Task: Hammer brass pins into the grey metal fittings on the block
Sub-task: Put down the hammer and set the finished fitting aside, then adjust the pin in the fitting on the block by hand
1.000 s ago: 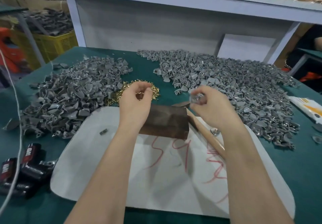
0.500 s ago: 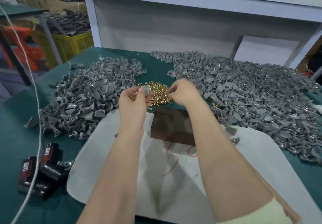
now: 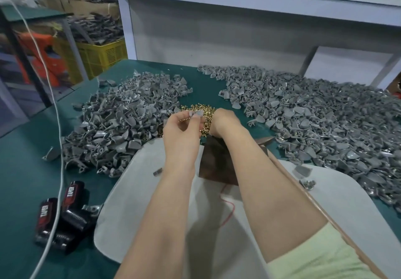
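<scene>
Under the grip and nearer: white sheet [image 3: 134, 202] lying flat on green table cover [image 3: 26, 181], thin red line [image 3: 230, 209] scrawled across it. Near-left of the grip, black objects lettered TAPER [image 3: 65, 213] clustered on the cover, white cable [image 3: 58, 170] trailing over them. Far-left, off the table — yellow crate [image 3: 102, 55] heaped with dark pieces. Beyond the grip — white shelf frame [image 3: 217, 29] standing at the table's back.

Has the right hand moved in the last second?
Yes. The right hand went from the right side of the brown block leftward and away, onto the brass pins beyond it.
</scene>
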A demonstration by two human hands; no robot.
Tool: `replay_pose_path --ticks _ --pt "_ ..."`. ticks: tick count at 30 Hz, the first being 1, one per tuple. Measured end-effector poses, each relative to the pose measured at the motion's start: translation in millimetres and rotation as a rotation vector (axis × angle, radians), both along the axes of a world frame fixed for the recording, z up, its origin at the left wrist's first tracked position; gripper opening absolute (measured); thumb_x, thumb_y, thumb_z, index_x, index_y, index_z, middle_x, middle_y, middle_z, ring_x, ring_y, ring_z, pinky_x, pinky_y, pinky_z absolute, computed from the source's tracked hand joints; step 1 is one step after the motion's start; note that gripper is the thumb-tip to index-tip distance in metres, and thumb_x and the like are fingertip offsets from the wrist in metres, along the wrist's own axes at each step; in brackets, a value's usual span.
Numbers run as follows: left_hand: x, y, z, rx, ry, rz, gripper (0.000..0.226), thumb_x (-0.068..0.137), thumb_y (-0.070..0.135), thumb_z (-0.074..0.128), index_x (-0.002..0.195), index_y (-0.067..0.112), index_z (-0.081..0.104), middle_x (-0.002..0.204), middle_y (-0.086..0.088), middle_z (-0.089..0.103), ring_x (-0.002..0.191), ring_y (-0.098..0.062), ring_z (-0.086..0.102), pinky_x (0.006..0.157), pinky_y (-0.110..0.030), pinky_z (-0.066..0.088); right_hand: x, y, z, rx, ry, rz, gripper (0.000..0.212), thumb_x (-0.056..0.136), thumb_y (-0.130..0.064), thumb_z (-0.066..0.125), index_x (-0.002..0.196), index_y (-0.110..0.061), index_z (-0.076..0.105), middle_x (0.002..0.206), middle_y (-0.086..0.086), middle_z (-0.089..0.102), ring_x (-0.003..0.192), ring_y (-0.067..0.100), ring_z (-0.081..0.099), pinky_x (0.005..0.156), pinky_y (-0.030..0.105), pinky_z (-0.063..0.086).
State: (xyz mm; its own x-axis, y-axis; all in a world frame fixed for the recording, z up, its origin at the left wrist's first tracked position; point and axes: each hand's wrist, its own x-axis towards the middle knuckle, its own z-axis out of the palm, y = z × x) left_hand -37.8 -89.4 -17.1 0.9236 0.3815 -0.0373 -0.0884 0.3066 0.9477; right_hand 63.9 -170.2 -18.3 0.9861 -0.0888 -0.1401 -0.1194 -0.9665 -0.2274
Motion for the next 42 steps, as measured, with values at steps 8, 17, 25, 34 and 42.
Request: replay_pose_path --ticks 8,17,25,34,42 --pt "-5.7 -2.4 1.4 0.267 -0.096 -0.111 0.016 0.089 0.009 0.063 0.081 0.023 0.064 0.083 0.007 0.065 0.077 0.003 0.057 0.077 -0.013 0.046 -3.9 -24.6 4.9 0.247 -0.184 -0.038 0.022 0.086 -0.012 0.06 0.103 -0.002 0.067 0.107 0.015 0.067 0.101 0.029 0.063 0.074 0.026 0.047" --pt "-14.5 -17.5 -0.9 0.828 -0.084 -0.289 0.009 0.087 0.013 0.066 0.084 0.021 0.063 0.09 0.004 0.069 0.092 -0.014 0.064 0.093 -0.034 0.048 -86.3 -84.4 39.7 1.029 -0.299 -0.033 0.013 0.087 0.002 0.061 0.077 -0.006 0.062 0.065 0.004 0.062 0.053 0.004 0.063 0.056 0.013 0.053" --pt "-18.7 -20.2 1.2 1.191 0.042 -0.271 0.008 0.088 0.032 0.065 0.08 0.035 0.063 0.1 0.01 0.067 0.106 -0.02 0.058 0.096 -0.042 0.041 -115.4 -80.3 9.3 0.545 -0.36 0.138 0.009 0.085 -0.01 0.066 0.081 -0.017 0.069 0.078 0.001 0.068 0.077 0.018 0.063 0.077 0.028 0.05" --pt "-16.1 -18.4 -3.1 1.206 -0.029 -0.269 0.007 0.087 0.029 0.065 0.089 0.024 0.07 0.101 0.004 0.06 0.105 -0.024 0.054 0.095 -0.043 0.041 -118.8 -63.3 11.6 0.21 -0.441 0.217 0.011 0.091 -0.014 0.057 0.094 -0.009 0.066 0.097 0.005 0.055 0.093 0.023 0.054 0.087 0.035 0.042" --pt "-15.9 -18.9 -2.1 1.262 -0.039 -0.262 0.011 0.088 0.023 0.063 0.094 0.02 0.072 0.106 0.0 0.063 0.106 -0.028 0.053 0.092 -0.041 0.04 -116.9 -48.9 27.4 -0.092 -0.354 0.226 0.015 0.089 -0.01 0.054 0.102 -0.009 0.063 0.108 0.009 0.058 0.1 0.026 0.057 0.072 0.027 0.039"
